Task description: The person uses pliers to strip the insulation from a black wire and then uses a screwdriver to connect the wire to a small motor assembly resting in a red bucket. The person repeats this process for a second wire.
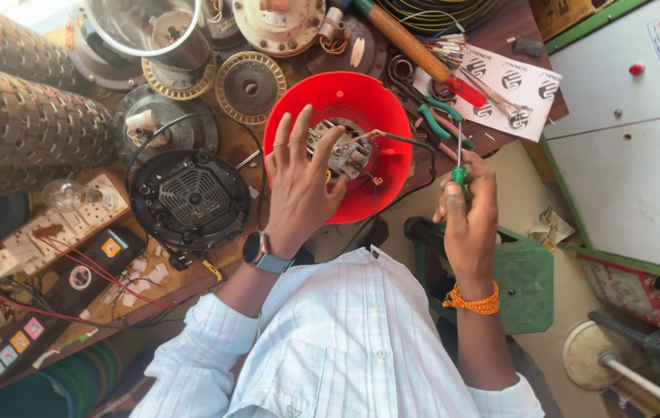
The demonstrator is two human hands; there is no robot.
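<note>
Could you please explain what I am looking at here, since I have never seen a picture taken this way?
The camera sits on a person's head and looks straight down, so you see their striped shirt and both arms. The left hand, with a watch on its wrist, steadies a red round appliance housing with a motor part and wires inside. The right hand holds a green-handled screwdriver, tip pointing into the housing. On the cluttered wooden bench lie a black round base, metal discs, green-handled pliers, and a switchboard with a bulb.
</note>
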